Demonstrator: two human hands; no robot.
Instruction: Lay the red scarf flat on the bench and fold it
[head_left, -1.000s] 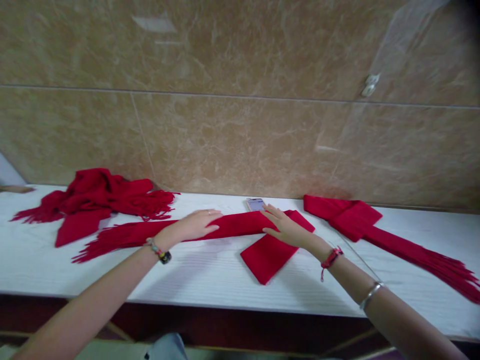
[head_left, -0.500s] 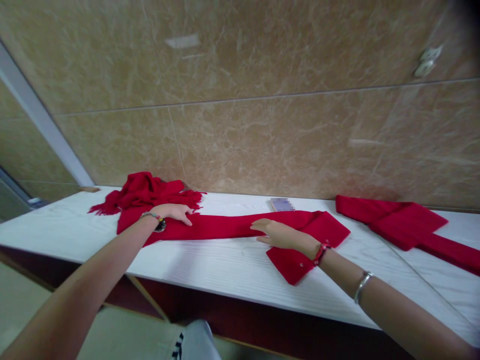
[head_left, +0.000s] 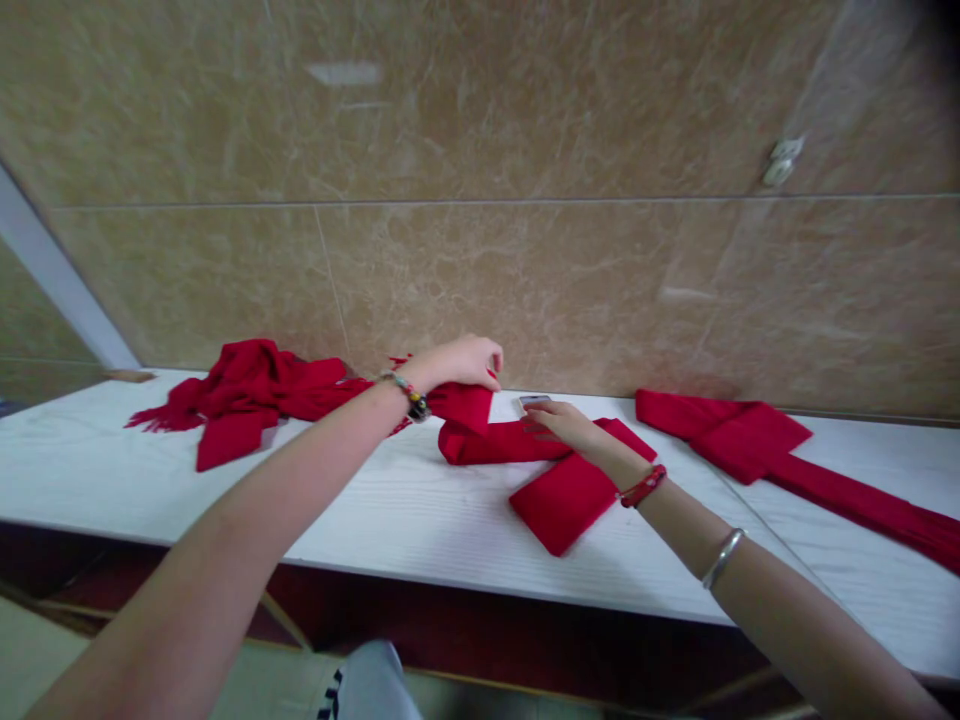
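Observation:
A red scarf (head_left: pixel 559 480) lies partly folded on the white counter (head_left: pixel 420 530). My left hand (head_left: pixel 459 362) is closed on the scarf's free end and holds it lifted above the folded part. My right hand (head_left: pixel 561 424) lies flat with fingers stretched out, pressing the scarf down at its fold. A phone (head_left: pixel 532 402) lies just behind my right hand, by the wall.
A crumpled red scarf (head_left: pixel 247 392) with fringe lies at the left of the counter. Another red scarf (head_left: pixel 739 435), folded, stretches off to the right. A marble wall (head_left: pixel 525 220) rises right behind the counter. The front edge is close to me.
My left hand went out to the scarf's left end, gripped it and carried it right and up over the middle. My right hand stayed pressing the scarf.

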